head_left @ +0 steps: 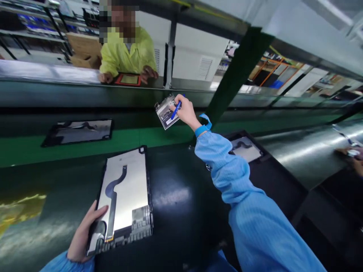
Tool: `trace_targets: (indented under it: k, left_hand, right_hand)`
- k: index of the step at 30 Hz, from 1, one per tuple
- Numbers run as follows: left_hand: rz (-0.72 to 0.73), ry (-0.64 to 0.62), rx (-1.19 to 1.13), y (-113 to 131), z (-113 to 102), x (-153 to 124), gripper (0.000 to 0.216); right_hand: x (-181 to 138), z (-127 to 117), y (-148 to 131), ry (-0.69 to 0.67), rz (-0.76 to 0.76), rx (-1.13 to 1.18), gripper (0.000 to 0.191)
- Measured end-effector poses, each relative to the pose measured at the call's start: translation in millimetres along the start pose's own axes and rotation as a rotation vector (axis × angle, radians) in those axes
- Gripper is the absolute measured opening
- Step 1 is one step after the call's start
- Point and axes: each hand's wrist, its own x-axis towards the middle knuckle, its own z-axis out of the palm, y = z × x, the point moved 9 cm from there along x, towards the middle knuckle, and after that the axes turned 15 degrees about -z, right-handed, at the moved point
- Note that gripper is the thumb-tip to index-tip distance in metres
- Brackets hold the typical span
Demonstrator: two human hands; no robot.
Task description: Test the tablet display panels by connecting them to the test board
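My left hand (83, 236) grips the near left corner of an open tablet panel (127, 192), silver inside with a dark flex cable, lying on the dark workbench. My right hand (185, 111) is stretched forward over the green conveyor belt (85, 147). It is closed on a small silver rectangular module (166, 112) and on a blue pen (176, 109) held against it. A blue wrist strap sits at the cuff of my blue sleeve.
Another tablet panel (79, 132) lies on the belt to the left, and a third (245, 149) sits behind my right arm. A person in a yellow smock (127, 53) works across the line over a red-framed panel (129, 79). Another person's hand (353, 156) shows at far right.
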Motion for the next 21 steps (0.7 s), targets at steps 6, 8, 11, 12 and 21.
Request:
trace_targets:
  k: [6,8,11,12,21]
  left_hand:
    - [-0.081,-0.001,-0.081,1,6,-5,0.062]
    - [-0.052,0.018,-0.085,3,8,-8,0.058]
    - [-0.005,-0.025,-0.109,3,17,-12,0.065]
    - [0.006,-0.043,-0.117,2,19,-12,0.068]
    - [-0.013,0.085,-0.083,-6,15,-12,0.034]
  right_hand:
    - [-17,5,11,0.076,0.121,0.040,0.035]
    - [-35,-2,0,0.032,0.114,0.058,0.036]
    - [-68,-23,-26,-0.045,0.057,0.094,0.035]
    - [-81,-31,-35,-0.075,0.041,0.107,0.035]
    - [-256,-28,-35,-0.477,0.181,0.337,0.039]
